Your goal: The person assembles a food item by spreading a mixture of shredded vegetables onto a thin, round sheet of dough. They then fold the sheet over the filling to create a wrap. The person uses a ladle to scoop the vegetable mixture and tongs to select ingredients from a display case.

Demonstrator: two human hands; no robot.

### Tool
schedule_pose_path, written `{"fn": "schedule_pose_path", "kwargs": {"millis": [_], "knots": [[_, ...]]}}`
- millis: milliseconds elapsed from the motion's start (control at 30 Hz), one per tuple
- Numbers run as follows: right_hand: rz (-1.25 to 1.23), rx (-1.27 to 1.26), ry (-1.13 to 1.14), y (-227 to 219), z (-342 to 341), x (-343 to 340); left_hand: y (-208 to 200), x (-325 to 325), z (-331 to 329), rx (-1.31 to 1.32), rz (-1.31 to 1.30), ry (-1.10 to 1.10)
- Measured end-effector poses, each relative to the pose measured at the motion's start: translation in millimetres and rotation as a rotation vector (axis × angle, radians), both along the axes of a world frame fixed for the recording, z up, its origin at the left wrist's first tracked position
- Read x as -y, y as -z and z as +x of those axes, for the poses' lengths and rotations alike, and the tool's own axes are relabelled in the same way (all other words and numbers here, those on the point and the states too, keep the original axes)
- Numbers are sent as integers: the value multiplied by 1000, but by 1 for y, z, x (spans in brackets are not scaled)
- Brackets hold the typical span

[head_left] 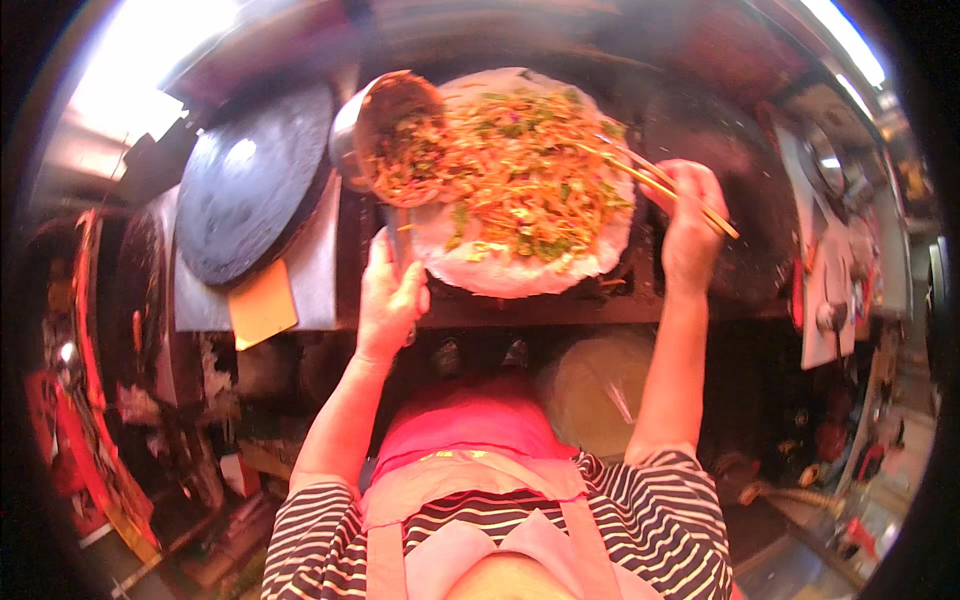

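My left hand [390, 295] is closed round the handle of a metal saucepan [348, 135], which is tipped on its side with its mouth facing right. Shredded vegetable filling [540, 170] lies partly in the pan and mostly spread over a round, pale sheet of dough [520, 278]. My right hand [692, 225] grips a pair of long chopsticks [650, 178]. Their tips reach the right side of the filling. Beneath the dough a dark surface shows only at its edges.
Left of the saucepan a round black griddle plate [250, 180] rests over a metal sheet, with a yellowish square piece [263, 305] under its near edge. A dark round plate [725, 190] is behind my right hand. Farther right stands a white board [828, 290] with utensils.
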State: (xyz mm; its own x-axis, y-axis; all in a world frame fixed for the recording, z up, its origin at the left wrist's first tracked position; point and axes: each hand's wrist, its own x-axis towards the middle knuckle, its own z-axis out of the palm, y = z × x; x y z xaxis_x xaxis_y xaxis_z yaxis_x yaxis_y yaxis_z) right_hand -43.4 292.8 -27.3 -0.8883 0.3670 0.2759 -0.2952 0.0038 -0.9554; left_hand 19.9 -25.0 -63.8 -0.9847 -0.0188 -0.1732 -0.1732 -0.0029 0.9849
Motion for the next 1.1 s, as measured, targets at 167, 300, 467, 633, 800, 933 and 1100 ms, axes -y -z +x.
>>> {"fn": "schedule_pose_path", "kwargs": {"millis": [167,300,467,633,800,933,1100], "knots": [[-71,-43,-400,-27,13,71,-8,-7,3,-77,-159,-19],[260,-205,-495,-22,-9,122,-13,-11,-2,-222,-409,9],[397,-216,-361,-19,-6,111,-10,-4,-9,-180,-346,-20],[-40,2,-294,-20,24,77,-7,14,-5,-87,-234,-111],[47,74,-432,-4,2,87,-3,19,-3,-51,-184,-85],[27,-13,-379,2,-36,90,3,20,-4,-67,-196,-79],[-1,40,-303,-2,-50,91,6,24,-3,-75,-214,-103]]}}
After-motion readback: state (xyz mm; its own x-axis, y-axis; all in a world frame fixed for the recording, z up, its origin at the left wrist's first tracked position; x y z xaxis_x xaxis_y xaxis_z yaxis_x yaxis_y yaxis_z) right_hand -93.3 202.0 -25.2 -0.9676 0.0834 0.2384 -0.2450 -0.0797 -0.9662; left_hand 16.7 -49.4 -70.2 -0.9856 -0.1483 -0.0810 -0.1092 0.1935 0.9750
